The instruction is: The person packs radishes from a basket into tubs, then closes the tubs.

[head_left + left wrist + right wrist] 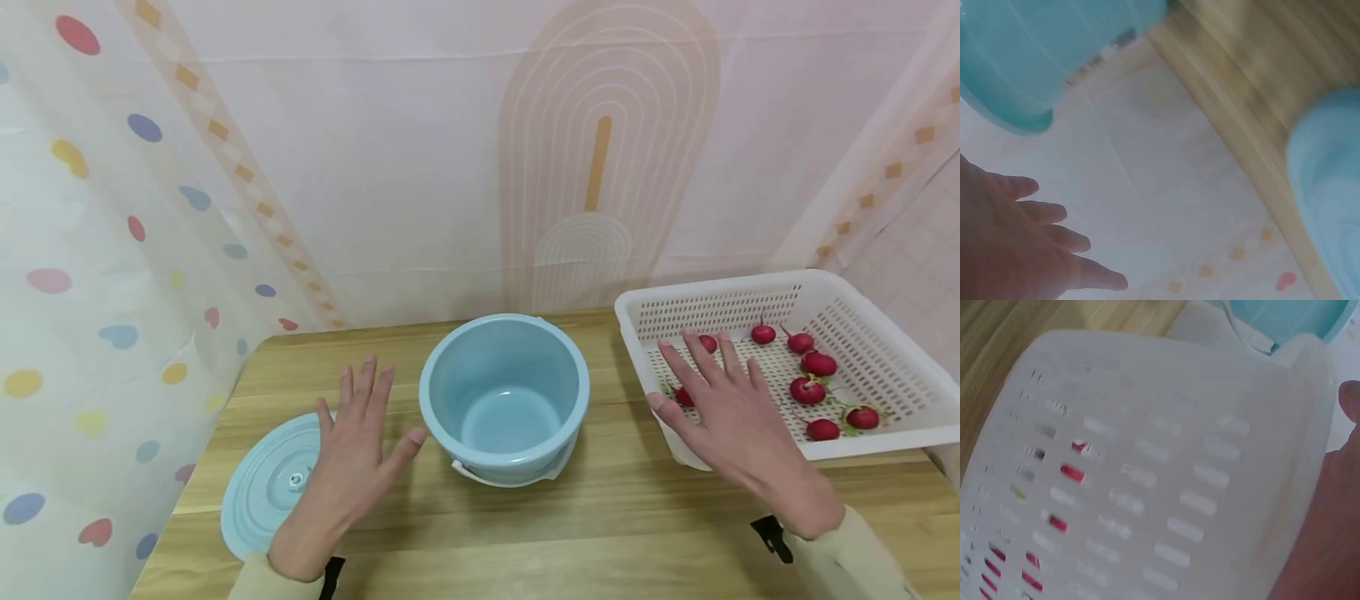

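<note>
Eight red radishes (807, 390) can be counted in the white slotted plastic basket (712, 312) at the right of the wooden tabletop (592, 525), a few of them partly covered by the right hand (731, 417). None is seen in the light blue bucket (506, 358), which is stood upright near the middle, its pale handle (468, 473) lowered at the near side. The matching round lid (262, 483) is off and laid flat, knob up, at the left; that much can be judged done. As a judgement, any handling of the radishes is left to be begun, since nothing is held by either of the hands. The fingers of the left hand (352, 450) are spread between lid and bucket; those of the right are likewise spread above the basket's near left corner (whether the rim is touched cannot be told). The lid is not yet refitted.
</note>
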`<action>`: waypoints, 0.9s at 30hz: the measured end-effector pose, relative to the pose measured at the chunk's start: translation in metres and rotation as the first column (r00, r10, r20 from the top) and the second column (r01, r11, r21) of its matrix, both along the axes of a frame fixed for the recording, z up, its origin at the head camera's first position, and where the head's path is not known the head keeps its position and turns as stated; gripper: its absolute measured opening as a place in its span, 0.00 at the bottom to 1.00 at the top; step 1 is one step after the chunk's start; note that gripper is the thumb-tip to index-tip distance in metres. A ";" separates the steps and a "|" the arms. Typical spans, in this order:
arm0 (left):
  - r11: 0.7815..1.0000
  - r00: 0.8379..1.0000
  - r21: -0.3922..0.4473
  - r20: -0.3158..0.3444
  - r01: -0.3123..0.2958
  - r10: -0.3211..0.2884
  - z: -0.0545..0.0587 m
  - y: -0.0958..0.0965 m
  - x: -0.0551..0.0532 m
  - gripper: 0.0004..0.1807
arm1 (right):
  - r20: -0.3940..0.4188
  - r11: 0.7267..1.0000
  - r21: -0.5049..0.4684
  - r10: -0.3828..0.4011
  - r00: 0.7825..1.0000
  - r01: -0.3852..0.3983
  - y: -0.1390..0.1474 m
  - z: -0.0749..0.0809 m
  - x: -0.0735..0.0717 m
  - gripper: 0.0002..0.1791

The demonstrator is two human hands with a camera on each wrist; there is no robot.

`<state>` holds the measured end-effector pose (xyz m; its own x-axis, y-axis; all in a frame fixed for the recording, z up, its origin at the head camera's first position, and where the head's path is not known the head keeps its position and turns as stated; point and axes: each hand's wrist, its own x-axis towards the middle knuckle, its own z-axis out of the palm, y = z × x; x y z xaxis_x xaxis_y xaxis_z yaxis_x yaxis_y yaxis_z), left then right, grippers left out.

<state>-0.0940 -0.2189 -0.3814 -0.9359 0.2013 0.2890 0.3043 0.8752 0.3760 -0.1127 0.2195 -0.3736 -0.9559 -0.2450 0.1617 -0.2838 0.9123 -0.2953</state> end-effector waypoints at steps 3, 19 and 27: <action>0.999 0.999 0.017 -0.003 0.035 -0.035 0.003 0.010 -0.001 0.49 | 0.009 1.000 -0.012 0.001 1.000 -0.001 0.006 0.003 -0.001 0.42; 0.995 0.995 0.022 -0.034 0.095 -0.094 -0.004 0.032 -0.005 0.47 | 0.042 0.998 -0.068 0.007 0.999 -0.004 0.028 0.008 -0.004 0.40; 0.994 0.995 0.041 -0.031 0.100 -0.099 -0.006 0.034 -0.007 0.47 | 0.037 0.992 -0.121 0.034 0.999 -0.029 0.045 0.006 -0.010 0.40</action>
<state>-0.1008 -0.1845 -0.3871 -0.9031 0.2800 0.3257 0.4003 0.8234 0.4022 -0.1230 0.2646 -0.3672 -0.9541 -0.2562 0.1549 -0.2982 0.8600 -0.4142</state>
